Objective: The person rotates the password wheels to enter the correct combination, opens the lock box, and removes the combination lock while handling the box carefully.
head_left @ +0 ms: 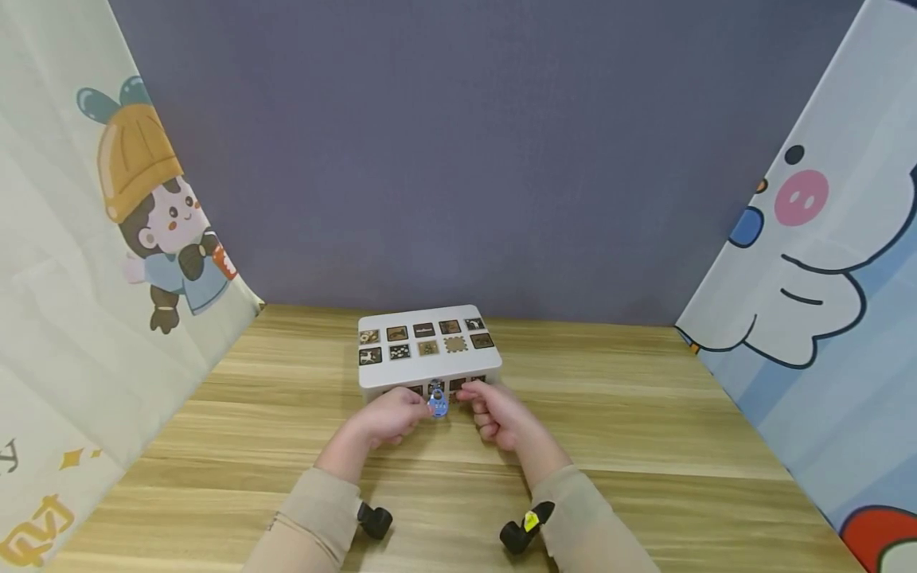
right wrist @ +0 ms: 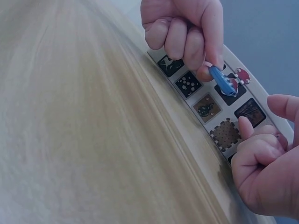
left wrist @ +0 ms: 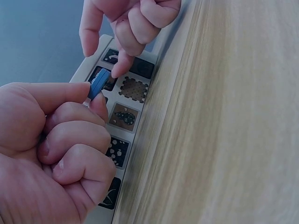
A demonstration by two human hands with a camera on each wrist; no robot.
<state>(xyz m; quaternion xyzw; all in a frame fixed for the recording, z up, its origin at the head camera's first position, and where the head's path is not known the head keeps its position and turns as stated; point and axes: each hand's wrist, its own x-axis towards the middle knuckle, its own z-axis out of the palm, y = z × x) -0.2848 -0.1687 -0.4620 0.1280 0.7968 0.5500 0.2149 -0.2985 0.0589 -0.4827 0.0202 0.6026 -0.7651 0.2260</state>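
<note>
A small blue combination padlock [head_left: 438, 404] hangs at the metal clasp on the front of a white tin box [head_left: 430, 368] covered with square picture stickers. My left hand [head_left: 392, 415] pinches the padlock by its side between thumb and index finger, the other fingers folded in. The row of dials on the padlock [right wrist: 223, 82] shows in the right wrist view. Just right of the lock, my right hand [head_left: 503, 415] is at the box front, holding nothing. Its thumb and index finger [right wrist: 281, 103] stand apart, the other fingers bent.
The box stands with its lid down on a wood-grain table [head_left: 609, 422]. Behind the table rises a grey-blue panel [head_left: 444, 159]. Cartoon-printed curtains [head_left: 64, 263] flank both sides. Black wrist cameras [head_left: 376, 521] sit at both sleeves.
</note>
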